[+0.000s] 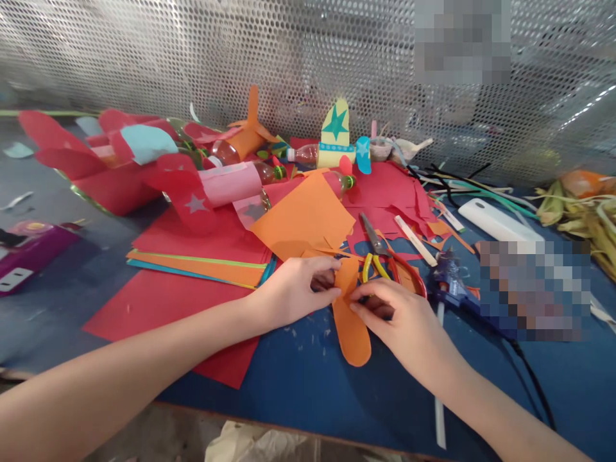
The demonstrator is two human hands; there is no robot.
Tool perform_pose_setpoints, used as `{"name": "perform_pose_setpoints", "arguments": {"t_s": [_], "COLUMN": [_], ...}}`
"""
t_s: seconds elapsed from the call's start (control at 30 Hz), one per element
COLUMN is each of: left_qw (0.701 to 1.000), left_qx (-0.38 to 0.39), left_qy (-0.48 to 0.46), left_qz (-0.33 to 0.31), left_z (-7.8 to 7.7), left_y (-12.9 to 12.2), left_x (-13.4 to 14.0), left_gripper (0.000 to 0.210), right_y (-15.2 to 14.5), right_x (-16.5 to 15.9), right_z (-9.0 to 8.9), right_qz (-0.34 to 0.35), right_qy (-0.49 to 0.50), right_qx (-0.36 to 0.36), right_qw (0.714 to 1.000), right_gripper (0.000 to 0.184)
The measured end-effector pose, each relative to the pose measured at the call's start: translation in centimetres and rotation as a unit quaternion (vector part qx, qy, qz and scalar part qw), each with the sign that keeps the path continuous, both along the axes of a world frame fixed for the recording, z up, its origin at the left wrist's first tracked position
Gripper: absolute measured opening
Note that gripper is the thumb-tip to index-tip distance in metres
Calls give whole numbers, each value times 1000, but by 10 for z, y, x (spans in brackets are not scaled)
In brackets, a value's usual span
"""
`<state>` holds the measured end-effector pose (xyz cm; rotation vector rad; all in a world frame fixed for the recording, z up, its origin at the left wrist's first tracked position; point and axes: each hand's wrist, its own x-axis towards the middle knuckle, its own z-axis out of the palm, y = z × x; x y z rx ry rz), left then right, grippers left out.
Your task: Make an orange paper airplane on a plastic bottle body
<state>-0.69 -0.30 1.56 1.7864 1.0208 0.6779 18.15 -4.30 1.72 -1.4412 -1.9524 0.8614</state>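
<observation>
Between my hands is an orange paper strip (355,340) with a rounded lower end, held over the blue table. My left hand (298,292) pinches its left edge near the top between thumb and fingers. From the other side, my right hand (402,314) pinches the strip's right edge around its middle. Just beyond my fingers lie scissors (378,237) and a tool with yellow and red handles (368,266), partly hidden by my right hand. A large orange paper sheet (305,218) rests behind my left hand.
A blue glue gun (447,276) with a white glue stick and black cord lies right of my right hand. Stacked coloured paper (202,240) sits at left. Decorated bottle planes (337,151) stand along the perforated silver backdrop (289,58). A purple power strip (36,256) is far left.
</observation>
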Motion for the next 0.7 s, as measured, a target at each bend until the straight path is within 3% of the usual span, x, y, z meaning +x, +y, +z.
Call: {"name": "perform_pose_setpoints", "arguments": {"t_s": [0.5, 0.7], "left_qw": [1000, 998], "left_qx": [22, 48], "left_qy": [19, 38], "left_qz": [-10, -10], "left_z": [-2, -3], "left_y": [1, -1], "left_x": [-1, 0], "left_gripper": [37, 40], "right_y": [-5, -5], "right_x": [-4, 11], "right_z": [1, 11], "right_qz": [7, 5], "right_qy": [-64, -122], "right_qx": [50, 78], "right_qw": [997, 989], "right_gripper": [13, 17]}}
